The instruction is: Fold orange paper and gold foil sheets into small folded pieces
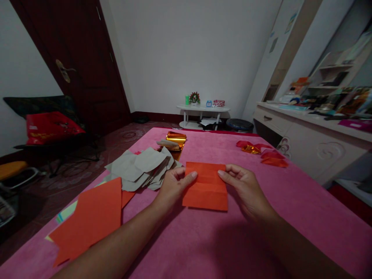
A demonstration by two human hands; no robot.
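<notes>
While the folded orange paper lies near the middle of the pink table, the left hand and right hand pinch its side edges (grey sheets piled far left).

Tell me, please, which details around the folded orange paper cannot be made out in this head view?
- Side edges of the orange paper: covered by the left hand and right hand.
- Lower sheets of the grey paper pile: hidden beneath the upper ones.
- Orange sheets at left: overlapping, their count unclear.
- Items on the far white table: too small to identify.
</notes>
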